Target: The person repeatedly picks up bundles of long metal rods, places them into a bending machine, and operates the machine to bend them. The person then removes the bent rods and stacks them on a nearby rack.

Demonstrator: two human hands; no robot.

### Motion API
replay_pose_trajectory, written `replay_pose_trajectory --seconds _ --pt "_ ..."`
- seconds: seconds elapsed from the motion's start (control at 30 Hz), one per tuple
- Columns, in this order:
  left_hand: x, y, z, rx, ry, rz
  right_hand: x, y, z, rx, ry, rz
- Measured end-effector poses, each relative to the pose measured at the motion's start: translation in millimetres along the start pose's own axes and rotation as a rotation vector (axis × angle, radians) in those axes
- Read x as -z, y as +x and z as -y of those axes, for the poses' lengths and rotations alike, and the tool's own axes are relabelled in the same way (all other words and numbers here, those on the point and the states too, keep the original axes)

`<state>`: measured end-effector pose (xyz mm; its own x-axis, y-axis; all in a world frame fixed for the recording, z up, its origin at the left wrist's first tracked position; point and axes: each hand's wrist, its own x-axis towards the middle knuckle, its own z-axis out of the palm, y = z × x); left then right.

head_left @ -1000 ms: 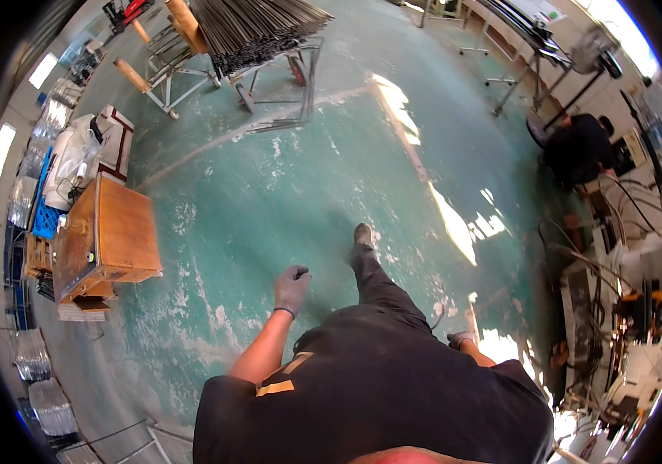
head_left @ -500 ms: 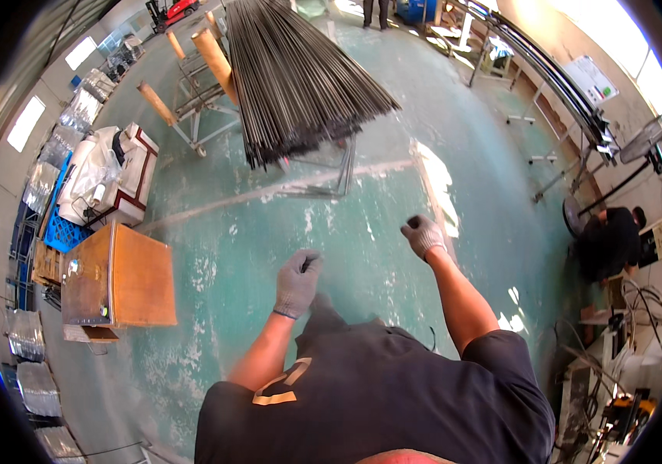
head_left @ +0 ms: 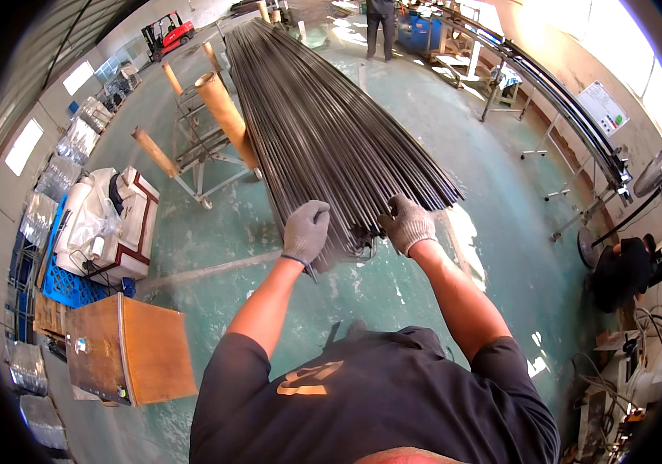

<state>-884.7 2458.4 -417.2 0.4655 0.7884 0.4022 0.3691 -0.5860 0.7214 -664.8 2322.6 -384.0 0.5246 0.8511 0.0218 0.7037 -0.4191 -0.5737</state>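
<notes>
A long bundle of dark, thin metal rods (head_left: 331, 131) stretches away from me, its near ends uneven. My left hand (head_left: 306, 230), in a grey knit glove, is at the left part of those ends with its fingers curled. Over the right part of the ends is my right hand (head_left: 410, 224), also gloved, fingers bent in toward the rods. Both hands are closed. Whether any rod lies inside either grip is hidden by the gloves. A few rod tips show between and just below the hands.
Left of the bundle stands a wheeled metal rack with upright brown tubes (head_left: 225, 116). A brown wooden cabinet (head_left: 157, 348) and a white-covered load (head_left: 107, 224) are at left. Rails on stands (head_left: 547, 93), a fan (head_left: 655, 168) and a crouching person (head_left: 621, 271) are at right. Another person (head_left: 380, 31) stands far ahead.
I have moved forward to the bundle, which now lies nearer. Both hands, earlier held over the floor short of the rods, are now at the rod ends.
</notes>
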Motion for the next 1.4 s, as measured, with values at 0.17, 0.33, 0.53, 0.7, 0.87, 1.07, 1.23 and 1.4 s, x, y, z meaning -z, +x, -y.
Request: replay_pose_trajectory --seconds 0.17,0.33,0.53,0.7,0.87,1.07,1.23,1.4 --pt "-14 23 43 -0.028 0.162 0.04 -33 68 17 0.096 -0.127 -0.136" --pt "-11 27 37 -0.028 0.195 0.062 -14 150 -29 -0.079 -0.341 -0.269" --pt "-18 38 38 0.01 0.214 0.073 -1 209 -54 -0.304 -0.482 -0.088" --pt "-25 42 38 0.019 0.208 0.031 -4 219 -55 -0.219 -0.5 -0.127" --pt "-29 54 34 0.054 0.249 0.068 -2 224 -53 -0.197 -0.457 -0.107" --pt "-40 62 35 0.11 0.299 0.038 -6 221 -45 -0.139 -0.409 0.018" --pt "-46 67 29 0.095 0.321 0.05 2 232 -42 -0.218 -0.387 0.096" --pt "-48 64 33 0.081 0.353 0.032 5 242 -31 -0.224 -0.314 0.258"
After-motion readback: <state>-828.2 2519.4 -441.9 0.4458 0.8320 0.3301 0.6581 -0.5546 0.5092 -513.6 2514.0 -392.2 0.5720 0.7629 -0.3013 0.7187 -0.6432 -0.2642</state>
